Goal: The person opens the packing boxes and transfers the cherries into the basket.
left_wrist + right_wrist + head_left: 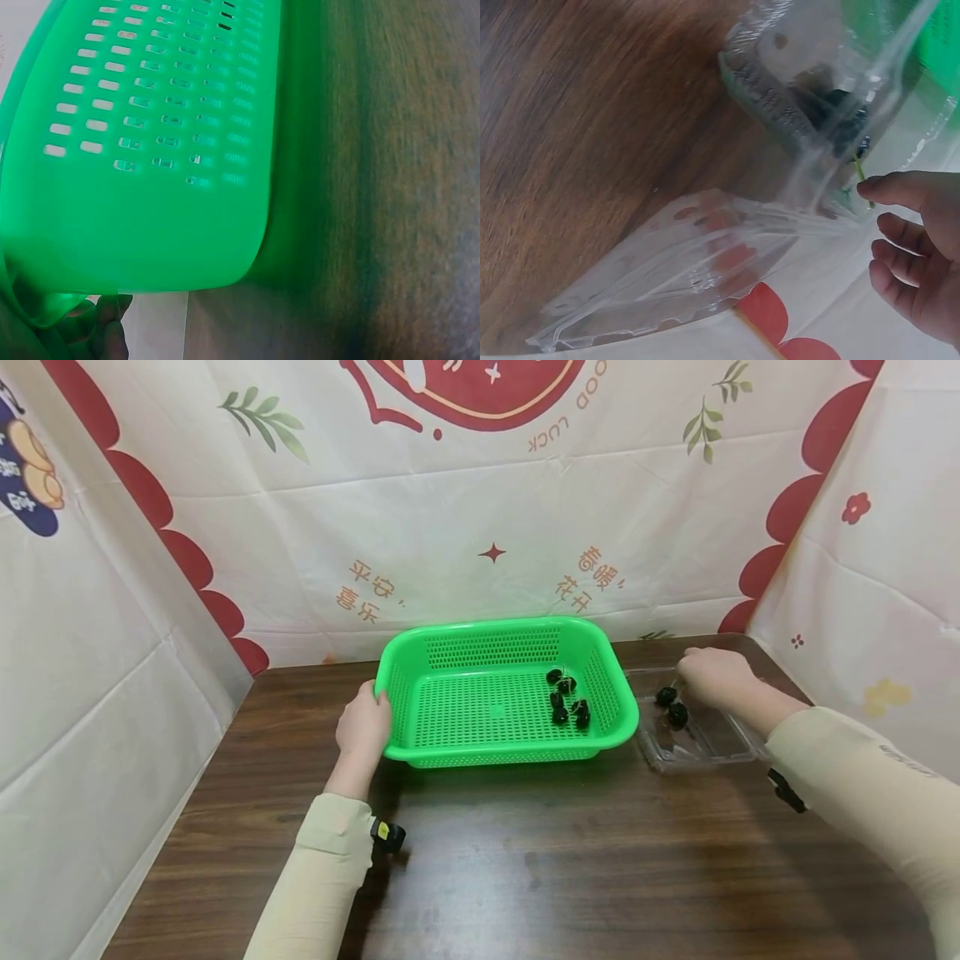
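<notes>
A green plastic basket (pixel 465 752) stands on the table, and my left hand (pixel 364 723) grips its left rim. In the left wrist view the fingers (pixel 112 330) curl under that rim, partly hidden. Several dark cherries (pixel 559 715) with thin stems lie at the right side of the basket's floor. My right hand (pixel 716 677) is over a clear plastic container (pixel 720 739) to the right. It pinches the green stem (pixel 862 176) of a pair of dark cherries (pixel 678 716) at the thumb tip. Whether they touch the container cannot be told.
The container's clear hinged lid (pixel 682 262) lies folded open beside it. A white printed cloth (pixel 465 527) hangs behind the brown wooden table (pixel 525 860) and along both sides. The basket's right rim is close to the container.
</notes>
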`<state>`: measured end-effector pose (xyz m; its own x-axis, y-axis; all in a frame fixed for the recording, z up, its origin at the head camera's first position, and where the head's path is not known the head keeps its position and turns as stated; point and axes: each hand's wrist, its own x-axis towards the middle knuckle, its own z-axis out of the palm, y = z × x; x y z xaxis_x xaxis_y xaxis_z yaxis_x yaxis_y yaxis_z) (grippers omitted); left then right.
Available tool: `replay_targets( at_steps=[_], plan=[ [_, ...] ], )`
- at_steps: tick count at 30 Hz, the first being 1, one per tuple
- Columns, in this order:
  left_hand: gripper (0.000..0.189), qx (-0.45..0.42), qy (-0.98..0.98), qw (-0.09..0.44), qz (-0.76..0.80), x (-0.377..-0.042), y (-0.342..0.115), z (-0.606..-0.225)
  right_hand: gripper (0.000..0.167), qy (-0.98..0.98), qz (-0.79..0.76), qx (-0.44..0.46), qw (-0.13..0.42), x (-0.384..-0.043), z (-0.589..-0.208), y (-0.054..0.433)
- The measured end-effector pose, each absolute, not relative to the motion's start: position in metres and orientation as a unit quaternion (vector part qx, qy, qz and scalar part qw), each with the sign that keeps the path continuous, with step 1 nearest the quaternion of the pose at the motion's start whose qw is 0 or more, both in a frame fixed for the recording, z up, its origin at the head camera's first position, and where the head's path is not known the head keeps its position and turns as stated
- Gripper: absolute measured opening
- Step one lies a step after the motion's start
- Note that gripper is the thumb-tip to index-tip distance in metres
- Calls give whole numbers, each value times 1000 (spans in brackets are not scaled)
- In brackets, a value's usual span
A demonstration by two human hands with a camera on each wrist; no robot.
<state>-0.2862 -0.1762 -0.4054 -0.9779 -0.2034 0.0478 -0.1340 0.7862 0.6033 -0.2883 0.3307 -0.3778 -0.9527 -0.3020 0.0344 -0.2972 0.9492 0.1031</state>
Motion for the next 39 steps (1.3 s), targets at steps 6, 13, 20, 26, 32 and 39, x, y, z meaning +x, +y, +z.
replay_targets(
  at_steps=[6,13,20,26,32,39],
  plan=[
    [45,91,-943,56,-315,-286,-177,-405,21,-982,-77,171,36,-290,-382,328],
    [46,90,-942,55,-318,-287,-177,-407,24,-979,-85,181,43,-292,-386,324],
    [46,90,-942,53,-318,-287,-177,-406,25,-978,-93,182,44,-294,-389,324],
    [46,90,-942,55,-319,-288,-176,-406,25,-977,-94,185,55,-294,-388,324],
    [46,91,-942,55,-318,-288,-177,-407,29,-974,-84,188,97,-289,-383,319],
    [46,88,-943,56,-318,-288,-177,-408,29,-968,-93,201,121,-286,-379,315]
  ],
)
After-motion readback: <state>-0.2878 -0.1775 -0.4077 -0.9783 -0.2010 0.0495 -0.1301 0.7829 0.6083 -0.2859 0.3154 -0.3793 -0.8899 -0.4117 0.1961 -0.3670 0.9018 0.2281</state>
